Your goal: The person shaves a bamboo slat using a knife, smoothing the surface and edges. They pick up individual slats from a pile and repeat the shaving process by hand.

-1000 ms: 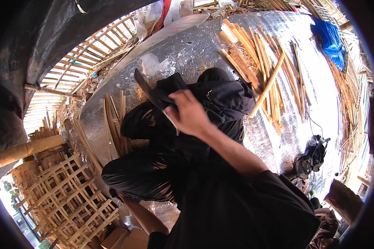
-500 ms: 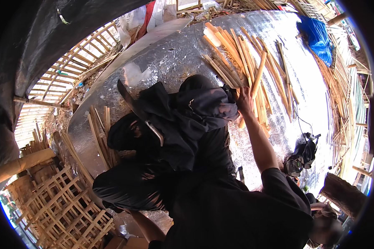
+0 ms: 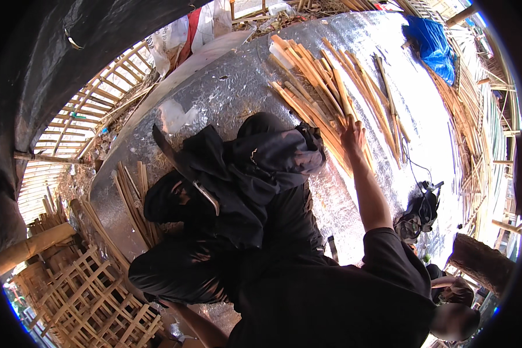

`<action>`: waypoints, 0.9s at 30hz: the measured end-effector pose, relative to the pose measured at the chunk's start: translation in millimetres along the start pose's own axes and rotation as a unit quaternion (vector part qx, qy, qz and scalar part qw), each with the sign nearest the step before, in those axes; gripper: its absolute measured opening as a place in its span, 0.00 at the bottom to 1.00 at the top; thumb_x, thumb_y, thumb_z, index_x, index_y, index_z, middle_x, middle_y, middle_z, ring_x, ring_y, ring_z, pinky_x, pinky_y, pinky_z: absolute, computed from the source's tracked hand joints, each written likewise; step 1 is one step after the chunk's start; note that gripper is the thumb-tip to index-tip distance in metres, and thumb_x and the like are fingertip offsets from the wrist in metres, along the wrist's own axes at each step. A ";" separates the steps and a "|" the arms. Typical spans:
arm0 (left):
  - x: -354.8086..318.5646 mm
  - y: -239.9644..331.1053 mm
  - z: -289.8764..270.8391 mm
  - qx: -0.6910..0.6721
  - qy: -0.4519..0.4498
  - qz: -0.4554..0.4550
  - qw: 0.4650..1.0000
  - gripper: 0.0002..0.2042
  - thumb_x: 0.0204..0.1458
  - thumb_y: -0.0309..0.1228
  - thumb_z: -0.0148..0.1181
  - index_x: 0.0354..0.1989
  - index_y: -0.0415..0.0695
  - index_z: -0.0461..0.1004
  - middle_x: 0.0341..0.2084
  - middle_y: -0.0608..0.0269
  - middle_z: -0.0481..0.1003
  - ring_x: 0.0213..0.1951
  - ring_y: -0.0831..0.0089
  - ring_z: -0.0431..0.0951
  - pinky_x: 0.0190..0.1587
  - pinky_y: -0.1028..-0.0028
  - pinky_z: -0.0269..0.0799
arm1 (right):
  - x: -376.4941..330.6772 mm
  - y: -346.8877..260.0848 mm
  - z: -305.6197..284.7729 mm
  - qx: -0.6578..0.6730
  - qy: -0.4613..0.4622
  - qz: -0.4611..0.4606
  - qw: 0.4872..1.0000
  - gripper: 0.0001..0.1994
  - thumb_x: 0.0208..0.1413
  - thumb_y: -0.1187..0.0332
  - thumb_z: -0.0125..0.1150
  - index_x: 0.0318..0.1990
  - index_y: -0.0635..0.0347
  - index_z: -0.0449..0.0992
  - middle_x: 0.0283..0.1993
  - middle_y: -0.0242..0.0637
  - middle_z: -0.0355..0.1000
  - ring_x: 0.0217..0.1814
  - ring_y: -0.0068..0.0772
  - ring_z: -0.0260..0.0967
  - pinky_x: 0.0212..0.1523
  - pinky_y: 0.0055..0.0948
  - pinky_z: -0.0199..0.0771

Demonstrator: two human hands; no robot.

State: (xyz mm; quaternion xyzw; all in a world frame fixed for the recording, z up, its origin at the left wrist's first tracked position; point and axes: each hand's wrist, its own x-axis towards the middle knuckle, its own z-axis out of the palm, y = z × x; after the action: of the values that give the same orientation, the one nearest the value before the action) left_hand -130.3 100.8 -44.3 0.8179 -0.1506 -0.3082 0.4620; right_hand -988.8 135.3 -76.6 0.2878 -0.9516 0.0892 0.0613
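I sit on a silver foil mat [image 3: 232, 87] with my knees drawn up, dark clothing covering my lap. My right hand [image 3: 352, 134] is stretched out to the pile of split bamboo strips [image 3: 325, 93] that lies toward the far edge of the mat; the fingers [image 3: 349, 123] rest spread on the near ends of the strips, touching them but not yet closed round any one, so I rate that hand as open. My left hand cannot be picked out; it is lost among the dark cloth at my lap, and I cannot tell whether it grips anything. A long dark blade [image 3: 182, 165] with a pale metal band at its handle lies tilted across my left knee, its tip pointing toward the left edge of the mat. A smaller bundle of strips [image 3: 134, 200] lies at the mat's left edge beside my leg. In my judgement the step in hand is selecting a fresh strip from the far pile. The next move calls for closing the fingers on a single strip, separating it from its neighbours and drawing it back toward the blade without dragging the rest of the pile along.
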 end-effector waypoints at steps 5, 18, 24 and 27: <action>1.3 6.6 3.5 0.020 0.003 0.029 0.999 0.07 0.59 0.32 0.59 0.39 0.41 0.77 0.37 0.58 0.76 0.40 0.65 0.77 0.46 0.62 0.73 | 17.3 24.0 8.1 0.024 -0.019 -0.037 0.999 0.27 0.58 0.63 0.60 0.65 0.44 0.64 0.41 0.54 0.72 0.39 0.59 0.74 0.34 0.55 0.73; 8.7 21.3 -6.3 0.056 0.030 0.119 0.991 0.07 0.59 0.31 0.60 0.38 0.41 0.78 0.37 0.58 0.75 0.41 0.64 0.77 0.47 0.62 0.73 | 39.3 91.7 19.2 0.104 -0.068 -0.179 0.976 0.29 0.56 0.79 0.51 0.66 0.48 0.61 0.64 0.51 0.63 0.63 0.58 0.65 0.62 0.42 0.68; 8.9 27.4 -19.3 0.081 0.042 0.166 0.982 0.07 0.59 0.31 0.60 0.38 0.40 0.78 0.37 0.58 0.75 0.41 0.64 0.77 0.47 0.61 0.73 | 6.6 31.9 -5.3 0.092 -0.066 0.073 0.991 0.19 0.54 0.56 0.65 0.49 0.57 0.75 0.54 0.50 0.66 0.51 0.54 0.69 0.54 0.49 0.69; 10.6 27.4 -5.1 0.104 0.024 0.212 0.971 0.07 0.58 0.30 0.60 0.38 0.40 0.78 0.38 0.58 0.75 0.41 0.64 0.77 0.47 0.61 0.73 | 14.1 54.9 -0.7 -0.037 -0.040 0.078 0.995 0.16 0.55 0.55 0.65 0.39 0.59 0.78 0.55 0.50 0.65 0.53 0.54 0.67 0.54 0.50 0.69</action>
State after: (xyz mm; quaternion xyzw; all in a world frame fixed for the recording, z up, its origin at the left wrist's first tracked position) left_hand -117.9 84.0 -22.9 0.8180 -0.3410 -0.1662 0.4325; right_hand -1031.0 172.8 -80.9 0.2131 -0.9755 0.0469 0.0271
